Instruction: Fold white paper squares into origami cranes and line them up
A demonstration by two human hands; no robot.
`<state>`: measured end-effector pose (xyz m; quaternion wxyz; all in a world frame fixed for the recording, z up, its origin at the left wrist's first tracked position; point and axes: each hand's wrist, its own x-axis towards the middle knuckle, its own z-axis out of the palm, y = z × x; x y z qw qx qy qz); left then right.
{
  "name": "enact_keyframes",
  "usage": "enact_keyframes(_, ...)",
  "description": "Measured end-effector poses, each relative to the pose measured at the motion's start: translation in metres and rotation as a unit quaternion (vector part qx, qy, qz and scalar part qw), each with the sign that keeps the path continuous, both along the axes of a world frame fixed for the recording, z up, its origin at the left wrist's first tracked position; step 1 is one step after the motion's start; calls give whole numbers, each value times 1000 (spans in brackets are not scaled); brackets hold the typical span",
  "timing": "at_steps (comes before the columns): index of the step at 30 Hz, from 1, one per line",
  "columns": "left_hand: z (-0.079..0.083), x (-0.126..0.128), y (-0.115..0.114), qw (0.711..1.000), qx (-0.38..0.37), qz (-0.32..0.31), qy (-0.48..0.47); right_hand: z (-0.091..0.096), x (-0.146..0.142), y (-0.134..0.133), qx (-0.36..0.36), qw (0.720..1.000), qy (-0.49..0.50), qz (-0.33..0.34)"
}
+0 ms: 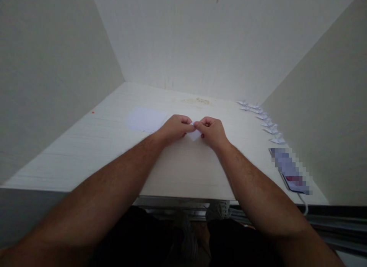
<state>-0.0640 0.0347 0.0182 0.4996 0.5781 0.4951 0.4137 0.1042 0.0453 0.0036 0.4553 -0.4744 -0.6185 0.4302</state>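
A small folded piece of white paper (194, 135) is pinched between my two hands, just above the middle of the table. My left hand (177, 128) grips its left side, thumb pointing inward. On the right side, my right hand (211, 130) holds it with thumb and curled fingers. Both thumbs meet near the paper's top, and the fingers hide part of it. A stack of white paper sheets (146, 119) lies flat beyond my left forearm.
Several folded paper cranes (268, 123) stand in a line along the right wall. Nearer to me lies a phone (289, 171), its screen blurred, with a white cable (303, 204). Walls enclose the white table (189, 171) on three sides. A tiny red spot (93, 112) is at the left.
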Motion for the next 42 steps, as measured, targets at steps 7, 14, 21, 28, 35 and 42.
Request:
enact_keyframes(7, 2, -2, 3, 984, -84, 45, -148, 3, 2, -2, 23, 989, 128, 70)
enact_keyframes(14, 3, -5, 5, 973, -123, 38, -194, 0, 1, -1, 19, 980, 157, 120)
enact_keyframes(21, 0, -4, 5, 984, -76, 48, -151, 2, 1, -1, 23, 982, 142, 121)
enact_keyframes(28, -1, -4, 5, 988, -64, 47, -131, 2, 4, 0, 28, 988, 108, 104)
enact_keyframes(35, 0, -3, 4, 989, -58, 36, -130, 6, 5, 1, 22, 990, 102, 91)
enact_keyframes(42, -3, -1, 2, 997, -16, 44, -67, 5, 3, 3, 4, 993, 101, 58)
